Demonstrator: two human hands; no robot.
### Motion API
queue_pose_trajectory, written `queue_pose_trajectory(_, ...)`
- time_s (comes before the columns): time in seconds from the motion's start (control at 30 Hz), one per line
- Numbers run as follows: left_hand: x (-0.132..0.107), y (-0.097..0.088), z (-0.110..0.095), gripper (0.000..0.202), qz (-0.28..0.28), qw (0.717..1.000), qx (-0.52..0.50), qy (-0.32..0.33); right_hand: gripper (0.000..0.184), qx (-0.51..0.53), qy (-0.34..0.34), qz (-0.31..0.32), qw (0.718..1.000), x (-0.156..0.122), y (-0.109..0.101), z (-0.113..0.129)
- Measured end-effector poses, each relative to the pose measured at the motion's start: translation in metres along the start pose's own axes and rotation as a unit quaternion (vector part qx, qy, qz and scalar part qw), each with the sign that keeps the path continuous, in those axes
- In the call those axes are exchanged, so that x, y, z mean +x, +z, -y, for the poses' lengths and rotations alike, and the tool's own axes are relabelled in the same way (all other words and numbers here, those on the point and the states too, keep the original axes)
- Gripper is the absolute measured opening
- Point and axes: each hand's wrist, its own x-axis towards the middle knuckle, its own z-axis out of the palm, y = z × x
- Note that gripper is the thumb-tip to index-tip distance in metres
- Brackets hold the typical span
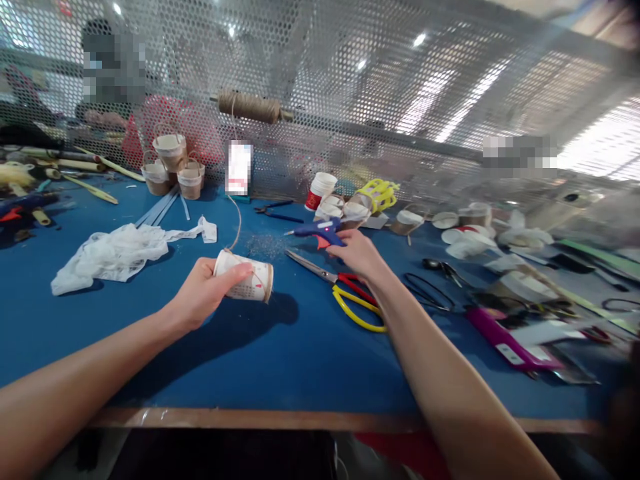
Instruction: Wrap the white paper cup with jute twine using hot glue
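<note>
My left hand (207,293) is wrapped round a white printed paper cup (257,283) tipped on its side above the table. Twine (239,223) runs to the cup, and a brown band circles its right end. My right hand (357,253) closes on the handle of a blue hot glue gun (320,229) with an orange-red trigger; the nozzle points left. Part of the handle is hidden by the fingers. Under my right forearm lie scissors (327,275) with red and yellow handles, blades partly apart.
White lace (115,257) lies at left, with twine-covered cups (170,153) stacked behind. A twine roll (250,107) hangs on the mesh. Pliers (280,212) lie near more cups (323,187). A magenta object (510,340) sits among clutter at right.
</note>
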Motion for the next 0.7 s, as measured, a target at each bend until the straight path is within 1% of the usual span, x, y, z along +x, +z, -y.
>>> queue_pose_trajectory(0.03, 0.000, 0.000, -0.001, 0.016, -0.004, 1.000, 0.005, 0.004, 0.023, 0.019, 0.005, -0.006, 1.000, -0.007, -0.005, 0.009)
queue_pose_trajectory(0.07, 0.000, -0.001, -0.001, 0.015, -0.008, 1.000, 0.012, 0.008, 0.021, 0.053, 0.006, 0.001, 0.999, -0.016, -0.010, 0.019)
queue_pose_trajectory(0.1, 0.000, -0.001, -0.002, 0.015, -0.012, 1.000, 0.021, 0.013, 0.020, 0.136, 0.032, 0.042, 0.989, -0.025, -0.015, 0.028)
queue_pose_trajectory(0.13, 0.000, -0.001, -0.002, 0.015, -0.016, 0.999, 0.032, 0.017, 0.020, 0.191, 0.055, 0.080, 0.977, -0.036, -0.019, 0.037)
queue_pose_trajectory(0.17, 0.000, -0.002, -0.001, 0.016, -0.018, 0.999, 0.044, 0.020, 0.021, 0.211, 0.064, 0.103, 0.970, -0.046, -0.022, 0.046)
queue_pose_trajectory(0.2, 0.001, -0.002, -0.001, 0.017, -0.021, 0.998, 0.058, 0.021, 0.022, 0.211, 0.056, 0.110, 0.970, -0.056, -0.024, 0.053)
queue_pose_trajectory(0.23, 0.001, -0.002, 0.000, 0.019, -0.025, 0.997, 0.071, 0.020, 0.022, 0.209, 0.030, 0.112, 0.971, -0.065, -0.024, 0.059)
queue_pose_trajectory(0.3, 0.002, -0.002, 0.002, 0.021, -0.037, 0.995, 0.088, 0.018, 0.019, 0.207, -0.023, 0.147, 0.967, -0.081, -0.021, 0.066)
queue_pose_trajectory(0.37, 0.003, -0.003, 0.003, 0.021, -0.051, 0.994, 0.093, 0.013, 0.018, 0.209, -0.041, 0.168, 0.963, -0.091, -0.015, 0.069)
queue_pose_trajectory(0.4, 0.003, -0.003, 0.003, 0.021, -0.057, 0.994, 0.091, 0.013, 0.018, 0.206, -0.041, 0.170, 0.963, -0.095, -0.013, 0.069)
queue_pose_trajectory(0.47, 0.004, -0.004, 0.003, 0.021, -0.059, 0.994, 0.089, 0.017, 0.018, 0.187, -0.034, 0.158, 0.969, -0.100, -0.008, 0.068)
queue_pose_trajectory(0.6, 0.005, -0.006, 0.002, 0.023, -0.047, 0.993, 0.101, 0.031, 0.019, 0.116, -0.020, 0.142, 0.983, -0.107, -0.005, 0.065)
queue_pose_trajectory(0.7, 0.005, -0.006, 0.002, 0.024, -0.046, 0.991, 0.119, 0.037, 0.016, 0.063, -0.063, 0.115, 0.989, -0.109, -0.004, 0.062)
